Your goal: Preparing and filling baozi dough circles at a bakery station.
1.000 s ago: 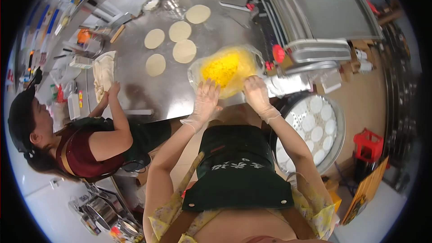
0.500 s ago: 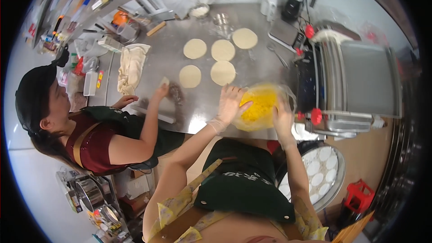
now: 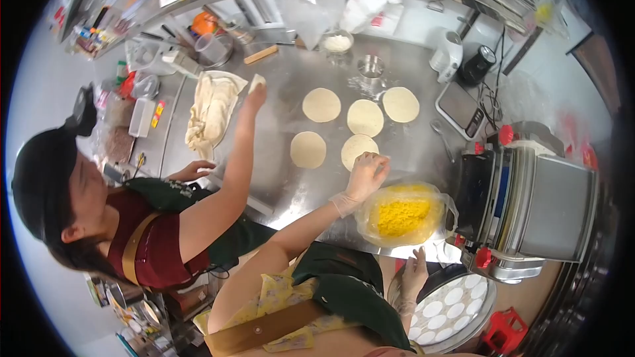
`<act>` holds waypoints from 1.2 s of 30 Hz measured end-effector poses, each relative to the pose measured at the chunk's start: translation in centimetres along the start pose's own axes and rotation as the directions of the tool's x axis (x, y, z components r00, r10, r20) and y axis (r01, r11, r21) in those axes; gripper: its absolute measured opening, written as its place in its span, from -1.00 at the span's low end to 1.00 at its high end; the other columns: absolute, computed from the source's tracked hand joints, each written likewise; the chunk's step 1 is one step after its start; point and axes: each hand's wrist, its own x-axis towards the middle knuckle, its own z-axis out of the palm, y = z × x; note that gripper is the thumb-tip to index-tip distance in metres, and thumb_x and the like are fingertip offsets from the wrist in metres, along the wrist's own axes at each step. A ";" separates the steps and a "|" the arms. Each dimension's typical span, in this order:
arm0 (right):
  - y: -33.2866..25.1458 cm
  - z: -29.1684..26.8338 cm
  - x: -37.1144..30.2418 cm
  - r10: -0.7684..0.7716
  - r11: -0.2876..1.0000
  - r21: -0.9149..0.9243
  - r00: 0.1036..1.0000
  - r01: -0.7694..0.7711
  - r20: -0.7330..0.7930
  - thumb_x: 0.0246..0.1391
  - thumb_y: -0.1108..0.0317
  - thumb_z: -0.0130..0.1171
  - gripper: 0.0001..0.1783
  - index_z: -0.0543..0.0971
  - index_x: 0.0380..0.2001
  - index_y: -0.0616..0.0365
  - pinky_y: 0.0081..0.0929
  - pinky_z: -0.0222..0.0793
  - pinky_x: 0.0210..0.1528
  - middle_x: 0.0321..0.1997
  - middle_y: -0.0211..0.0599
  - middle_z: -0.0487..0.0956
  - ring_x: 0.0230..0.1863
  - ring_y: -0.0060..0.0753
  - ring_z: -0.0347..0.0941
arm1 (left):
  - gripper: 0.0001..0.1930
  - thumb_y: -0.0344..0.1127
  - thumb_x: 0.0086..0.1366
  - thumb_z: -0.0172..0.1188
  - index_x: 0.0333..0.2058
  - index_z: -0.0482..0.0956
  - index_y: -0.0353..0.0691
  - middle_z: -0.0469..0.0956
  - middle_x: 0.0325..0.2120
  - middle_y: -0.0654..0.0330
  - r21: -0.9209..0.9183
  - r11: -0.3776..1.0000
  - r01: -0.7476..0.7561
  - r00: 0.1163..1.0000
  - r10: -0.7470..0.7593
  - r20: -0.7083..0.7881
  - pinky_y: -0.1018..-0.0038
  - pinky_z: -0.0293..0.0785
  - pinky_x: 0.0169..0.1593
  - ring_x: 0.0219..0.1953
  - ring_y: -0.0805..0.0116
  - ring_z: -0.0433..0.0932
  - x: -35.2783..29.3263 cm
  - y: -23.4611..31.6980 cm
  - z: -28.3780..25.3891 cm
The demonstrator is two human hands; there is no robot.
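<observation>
My left hand (image 3: 368, 175), in a clear glove, is over the near edge of a round dough sheet (image 3: 358, 149). Its fingers are curled together; whether they hold anything is hidden. More round dough sheets (image 3: 321, 105) lie flat on the steel table. Just right of my left hand lies a clear plastic bag (image 3: 364, 221) with yellow crumbly filling (image 3: 401, 217) inside. My right hand (image 3: 413, 274), also gloved, is low at the table's front edge, below the bag and apart from it. Its fingers look stretched out, with nothing visible in them.
At the left a co-worker's hand (image 3: 256, 92) holds a small pale piece beside a folded dough mass (image 3: 215, 109). A roller machine (image 3: 559, 208) stands at the right. Behind are a scale (image 3: 458, 109), a spoon (image 3: 442, 137) and a flour bowl (image 3: 337, 43). Below right is a round tray (image 3: 486, 307) of white discs.
Both my hands have left the yellow-filled bag: the left moved up-left to a dough sheet, the right down to the table edge. The co-worker's hand reached farther back. The view has shifted.
</observation>
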 end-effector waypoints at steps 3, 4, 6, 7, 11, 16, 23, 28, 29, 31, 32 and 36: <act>0.5 0.4 -3.2 0.055 0.998 0.025 0.999 -0.055 0.002 0.14 0.50 0.10 -0.48 0.39 0.20 0.18 -0.43 0.49 -0.15 -0.07 -0.07 0.63 -0.22 -0.30 0.59 | -0.85 -0.37 0.21 0.19 -0.23 0.56 -0.18 0.57 -0.34 0.11 -0.096 0.995 0.003 1.000 0.000 0.029 0.22 0.38 -0.06 -0.19 0.06 0.50 0.2 -0.6 2.4; 0.5 0.3 -4.0 0.060 0.997 0.037 0.998 -0.061 0.035 0.15 0.49 0.09 -0.46 0.37 0.24 0.13 -0.44 0.49 -0.14 -0.09 -0.06 0.63 -0.23 -0.30 0.59 | -0.86 -0.38 0.20 0.20 -0.24 0.57 -0.17 0.56 -0.35 0.11 -0.156 0.987 0.041 0.999 -0.040 0.007 0.20 0.37 -0.09 -0.21 0.06 0.49 0.1 -0.6 3.1; 0.7 0.1 -6.0 0.139 0.990 0.029 0.989 -0.141 0.059 0.14 0.48 0.12 -0.45 0.37 0.23 0.12 -0.40 0.50 -0.14 -0.06 -0.09 0.62 -0.18 -0.27 0.59 | -0.87 -0.40 0.20 0.19 -0.25 0.56 -0.16 0.56 -0.36 0.11 -0.117 0.992 -0.056 0.998 0.059 0.019 0.20 0.37 -0.08 -0.22 0.04 0.49 0.3 0.9 2.5; 1.3 0.2 -7.0 0.129 0.990 0.047 0.991 -0.131 0.032 0.12 0.49 0.13 -0.47 0.39 0.19 0.13 -0.33 0.50 -0.14 -0.06 -0.05 0.61 -0.18 -0.17 0.60 | -0.87 -0.40 0.20 0.19 -0.25 0.56 -0.16 0.56 -0.36 0.11 -0.149 0.986 -0.078 0.994 0.088 0.063 0.20 0.37 -0.08 -0.22 0.04 0.49 0.0 1.5 2.6; 3.1 -1.1 -10.6 0.119 0.993 -0.009 0.993 -0.119 0.013 0.08 0.51 0.15 -0.50 0.44 0.13 0.15 -0.27 0.50 -0.13 -0.09 -0.01 0.61 -0.17 -0.09 0.60 | -0.87 -0.42 0.20 0.19 -0.26 0.55 -0.18 0.56 -0.35 0.11 -0.158 0.978 -0.134 0.978 0.156 0.141 0.20 0.37 -0.08 -0.21 0.03 0.49 -3.1 3.8 3.9; 5.8 -3.4 -12.9 0.117 0.976 0.195 0.989 -0.098 -0.092 0.14 0.50 0.11 -0.56 0.47 0.12 0.17 -0.38 0.48 -0.14 -0.12 -0.11 0.64 -0.17 -0.27 0.60 | -0.86 -0.42 0.20 0.19 -0.24 0.55 -0.20 0.56 -0.31 0.10 -0.096 0.973 -0.212 0.975 0.218 0.054 0.18 0.37 -0.02 -0.16 0.00 0.50 -6.6 5.3 4.7; 5.9 -4.1 -7.5 -0.168 0.959 0.200 0.972 0.200 -0.167 0.20 0.55 0.07 -0.58 0.46 0.14 0.26 -0.50 0.49 -0.21 -0.18 -0.18 0.62 -0.22 -0.44 0.56 | -0.55 -0.30 0.13 0.35 -0.03 0.44 -0.28 0.49 -0.15 -0.03 0.020 0.985 -0.169 0.923 0.165 -0.347 0.24 0.43 -0.04 -0.08 0.04 0.50 1.5 8.3 -4.2; -4.1 -2.9 -3.9 -0.116 0.949 0.299 0.992 0.099 0.040 0.20 0.55 0.03 -0.58 0.45 0.15 0.25 -0.54 0.42 -0.03 -0.16 -0.17 0.64 -0.13 -0.44 0.54 | -0.42 -0.36 0.10 0.39 0.03 0.32 -0.38 0.36 -0.18 0.12 -0.110 0.962 -0.250 0.541 0.044 -0.840 0.39 0.39 -0.02 -0.14 0.30 0.38 14.7 5.3 -18.4; -4.7 -1.9 -3.0 -0.183 0.948 0.273 0.982 0.164 0.044 0.19 0.55 0.05 -0.58 0.46 0.14 0.25 -0.53 0.42 -0.02 -0.16 -0.15 0.64 -0.12 -0.42 0.55 | -0.42 -0.38 0.08 0.40 0.02 0.32 -0.38 0.34 -0.20 0.14 -0.102 0.952 -0.287 0.439 0.036 -0.898 0.43 0.38 -0.04 -0.17 0.33 0.36 17.1 3.9 -21.3; -6.1 -0.1 -1.8 -0.296 0.935 0.214 0.954 0.282 0.037 0.17 0.54 0.08 -0.57 0.46 0.14 0.26 -0.47 0.43 0.01 -0.14 -0.10 0.65 -0.09 -0.37 0.57 | -0.44 -0.39 0.09 0.40 0.01 0.32 -0.36 0.34 -0.20 0.16 -0.014 0.974 -0.228 0.363 0.072 -0.929 0.46 0.37 -0.06 -0.18 0.35 0.35 19.9 3.2 -26.6; -6.7 0.6 -1.3 -0.301 0.934 0.214 0.953 0.286 0.041 0.17 0.54 0.08 -0.57 0.46 0.14 0.26 -0.47 0.43 0.01 -0.14 -0.10 0.65 -0.09 -0.37 0.57 | -0.45 -0.40 0.09 0.40 0.00 0.32 -0.35 0.34 -0.20 0.17 0.056 0.984 -0.167 0.310 0.106 -0.945 0.48 0.36 -0.09 -0.19 0.36 0.35 20.9 2.7 -28.6; -9.7 2.4 0.3 -0.351 0.924 0.191 0.932 0.330 0.087 0.18 0.54 0.08 -0.61 0.48 0.10 0.31 -0.45 0.43 0.02 -0.15 -0.11 0.65 -0.12 -0.35 0.59 | -0.48 -0.39 0.11 0.38 0.00 0.33 -0.33 0.35 -0.20 0.18 0.096 0.980 -0.172 0.274 0.142 -0.951 0.49 0.36 -0.11 -0.20 0.41 0.35 22.8 -1.1 -33.6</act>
